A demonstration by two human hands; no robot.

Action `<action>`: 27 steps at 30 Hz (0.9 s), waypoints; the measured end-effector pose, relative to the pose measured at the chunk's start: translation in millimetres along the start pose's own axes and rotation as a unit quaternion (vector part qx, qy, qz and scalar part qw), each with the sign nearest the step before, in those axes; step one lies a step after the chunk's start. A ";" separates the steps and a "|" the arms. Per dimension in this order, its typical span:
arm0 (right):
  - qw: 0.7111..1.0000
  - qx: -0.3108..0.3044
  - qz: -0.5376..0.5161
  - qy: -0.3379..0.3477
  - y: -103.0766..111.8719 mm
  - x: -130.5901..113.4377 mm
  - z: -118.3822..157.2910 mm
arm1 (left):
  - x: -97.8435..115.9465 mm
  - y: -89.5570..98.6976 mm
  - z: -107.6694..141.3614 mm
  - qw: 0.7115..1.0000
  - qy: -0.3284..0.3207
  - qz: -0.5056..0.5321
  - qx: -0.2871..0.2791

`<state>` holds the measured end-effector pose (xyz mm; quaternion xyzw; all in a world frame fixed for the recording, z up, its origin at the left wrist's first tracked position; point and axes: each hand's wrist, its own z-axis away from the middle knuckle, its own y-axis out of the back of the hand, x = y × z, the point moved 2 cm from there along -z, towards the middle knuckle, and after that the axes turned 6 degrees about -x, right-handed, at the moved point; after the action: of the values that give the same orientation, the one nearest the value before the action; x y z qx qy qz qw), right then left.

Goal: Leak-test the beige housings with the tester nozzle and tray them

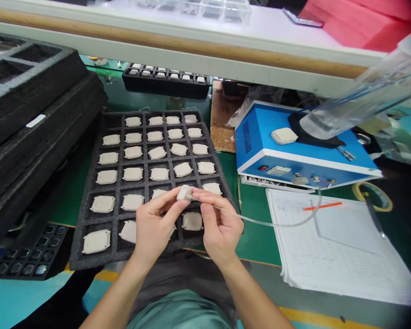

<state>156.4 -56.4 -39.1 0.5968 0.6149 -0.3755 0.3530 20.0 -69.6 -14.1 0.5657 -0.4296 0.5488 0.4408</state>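
Observation:
Between the fingertips of my left hand (pixel 157 226) is a small beige watch case (pixel 184 193), tilted up on its edge. My right hand (pixel 222 225) pinches the end of a clear thin tube (pixel 260 223), and its tip meets the side of the case. Both hands are closed and hover over the front of a black foam tray (pixel 80 256). Beige watch cases (pixel 97 241) lie singly in most of its compartments. A darker grey-brown case (pixel 192 221) sits in a compartment between my hands. My left hand partly covers some of the cases.
The tube runs to a blue box-shaped machine (pixel 253 132), with another beige case (pixel 284 135) and a clear cylinder (pixel 356 100) on top. Lined papers (pixel 294 256) with an orange stick lie at right. Stacked foam trays (pixel 30 91) stand at left. A shelf edge (pixel 192 50) crosses behind.

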 end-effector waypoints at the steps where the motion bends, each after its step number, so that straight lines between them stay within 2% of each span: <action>1: 1.000 -0.002 -0.001 0.002 0.0 0.2 0.0 | -0.4 0.1 0.1 1.000 -0.001 -0.001 -0.001; 16: 1.000 -0.001 0.006 -0.011 0.5 1.6 -1.0 | 0.5 0.0 -1.0 1.000 -0.008 -0.010 0.004; 27: 0.999 -0.004 -0.045 0.010 -3.6 3.6 -9.9 | -0.2 3.2 -7.6 0.996 -0.040 -0.073 0.034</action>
<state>152.8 -46.0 -37.4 0.5703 0.6464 -0.3828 0.3323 15.1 -63.0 -14.2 0.6317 -0.3856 0.5066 0.4423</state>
